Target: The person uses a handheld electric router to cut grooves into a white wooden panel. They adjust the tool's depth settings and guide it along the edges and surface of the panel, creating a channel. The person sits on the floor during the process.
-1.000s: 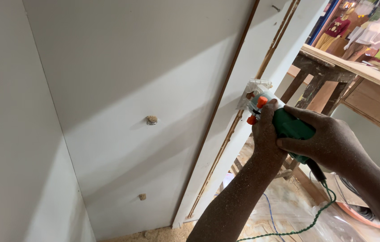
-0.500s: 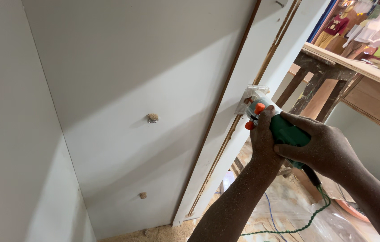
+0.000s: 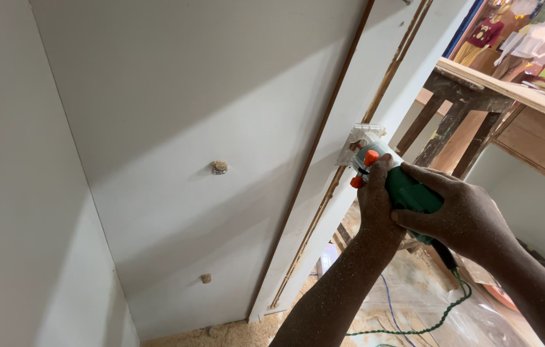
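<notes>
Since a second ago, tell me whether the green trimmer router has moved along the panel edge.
Yes. The green trimmer router has slid down the raw panel edge, farther from the wooden trestle leg.

I see sawdust heap (image 3: 234,332) on floor, paint-stained wooden trestle (image 3: 458,103) at right, clothed mannequins (image 3: 529,38) beyond.

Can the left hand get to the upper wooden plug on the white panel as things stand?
Probably yes, but not while gripping. The left hand and right hand both clasp the green trimmer at the panel edge. The upper plug sits on the open white panel face, nothing between; it would have to let go first.
</notes>
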